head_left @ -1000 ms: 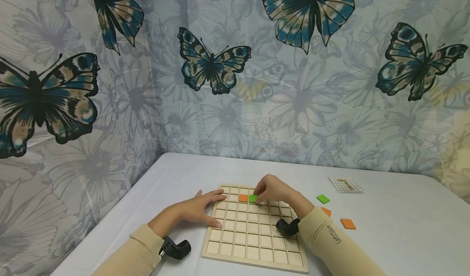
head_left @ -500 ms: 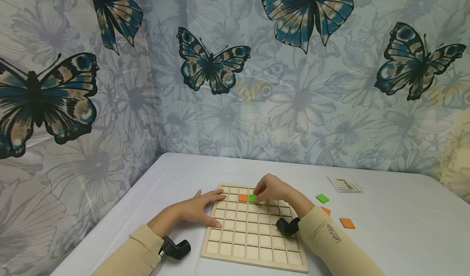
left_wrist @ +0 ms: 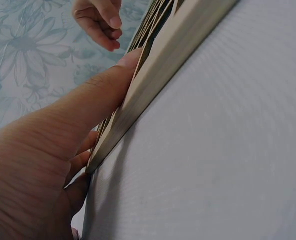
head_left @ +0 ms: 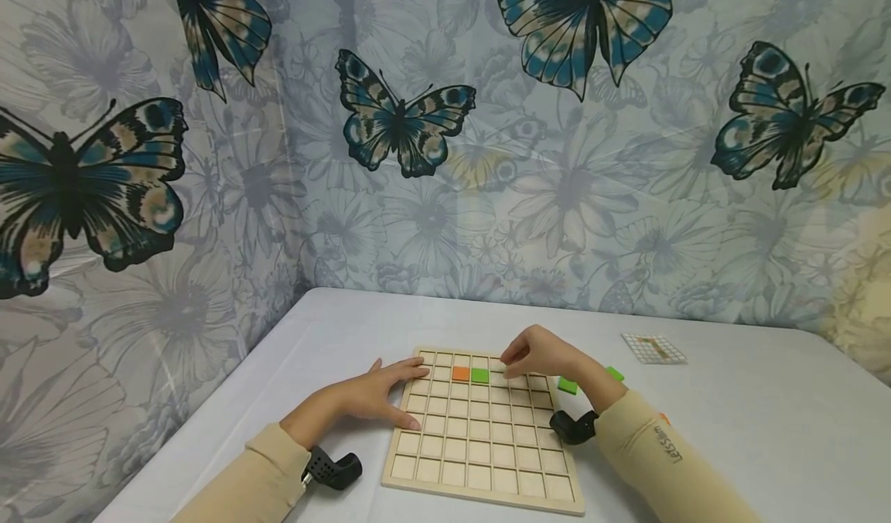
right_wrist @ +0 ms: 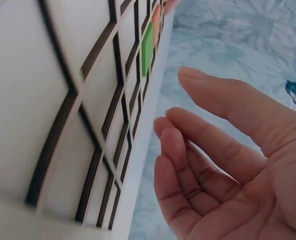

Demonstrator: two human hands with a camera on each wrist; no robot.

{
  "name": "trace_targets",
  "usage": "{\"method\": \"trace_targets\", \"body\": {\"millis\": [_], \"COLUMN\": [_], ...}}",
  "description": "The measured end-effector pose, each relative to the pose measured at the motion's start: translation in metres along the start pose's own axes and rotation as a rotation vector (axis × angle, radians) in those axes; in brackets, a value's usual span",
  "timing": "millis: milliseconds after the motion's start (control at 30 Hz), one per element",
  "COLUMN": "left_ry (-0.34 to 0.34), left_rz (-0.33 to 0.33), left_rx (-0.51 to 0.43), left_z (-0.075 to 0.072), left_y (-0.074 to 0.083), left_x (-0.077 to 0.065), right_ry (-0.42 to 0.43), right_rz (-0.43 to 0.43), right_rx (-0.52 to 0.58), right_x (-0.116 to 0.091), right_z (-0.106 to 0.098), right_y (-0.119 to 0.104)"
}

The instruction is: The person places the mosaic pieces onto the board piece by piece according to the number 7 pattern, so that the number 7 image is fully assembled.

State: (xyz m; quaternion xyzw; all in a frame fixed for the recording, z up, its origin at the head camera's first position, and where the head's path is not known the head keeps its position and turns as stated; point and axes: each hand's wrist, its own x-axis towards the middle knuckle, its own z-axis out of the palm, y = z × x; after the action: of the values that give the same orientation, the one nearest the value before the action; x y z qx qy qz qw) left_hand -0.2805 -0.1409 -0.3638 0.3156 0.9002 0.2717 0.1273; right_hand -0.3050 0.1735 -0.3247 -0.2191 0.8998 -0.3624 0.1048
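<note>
A wooden grid board (head_left: 480, 500) lies on the white table. My left hand (head_left: 369, 395) rests on its left edge, fingers spread and thumb on the rim; the left wrist view shows the thumb (left_wrist: 108, 85) over the board's edge. An orange tile (head_left: 461, 374) and a green tile (head_left: 479, 376) sit side by side in cells of one far row. Just right of them, my right hand (head_left: 546, 353) hovers over the board. In the right wrist view its thumb and bent fingers (right_wrist: 212, 140) are apart, with nothing between them.
Two green tiles (head_left: 568, 384) lie right of the board, partly behind my right forearm. An orange tile (head_left: 664, 418) peeks out by the sleeve. Farther back right lies a card with a printed grid (head_left: 654, 349). A butterfly-patterned curtain (head_left: 418, 237) stands behind the table.
My right hand has let go of the green tile, which stays in its cell, and moved right. A green tile beside the board has come into view. My left hand has not moved.
</note>
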Motion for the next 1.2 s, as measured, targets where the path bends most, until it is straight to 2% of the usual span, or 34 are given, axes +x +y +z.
{"method": "trace_targets", "body": {"millis": [133, 367, 633, 900, 1067, 1200], "left_ry": [-0.006, -0.002, -0.003, 0.004, 0.000, 0.002], "left_rz": [0.006, 0.002, -0.006, -0.020, -0.011, 0.001], "left_rx": [-0.012, -0.013, -0.015, -0.015, -0.018, -0.009], "left_z": [-0.001, -0.002, -0.001, 0.000, 0.001, 0.001], "left_y": [0.001, 0.001, 0.001, 0.003, 0.000, -0.001], "left_x": [-0.001, -0.002, -0.001, -0.001, 0.000, 0.000], "right_ry": [0.008, 0.038, 0.084, 0.141, 0.144, 0.143], "right_rz": [0.020, 0.061, 0.060, 0.150, 0.143, 0.170], "right_rx": [-0.006, -0.082, -0.121, -0.162, -0.161, -0.148], "right_x": [-0.010, -0.032, -0.060, -0.085, -0.100, -0.109], "right_z": [-0.004, -0.013, -0.026, -0.036, -0.042, -0.048], "right_y": [0.002, 0.006, 0.018, 0.027, 0.035, 0.040]}}
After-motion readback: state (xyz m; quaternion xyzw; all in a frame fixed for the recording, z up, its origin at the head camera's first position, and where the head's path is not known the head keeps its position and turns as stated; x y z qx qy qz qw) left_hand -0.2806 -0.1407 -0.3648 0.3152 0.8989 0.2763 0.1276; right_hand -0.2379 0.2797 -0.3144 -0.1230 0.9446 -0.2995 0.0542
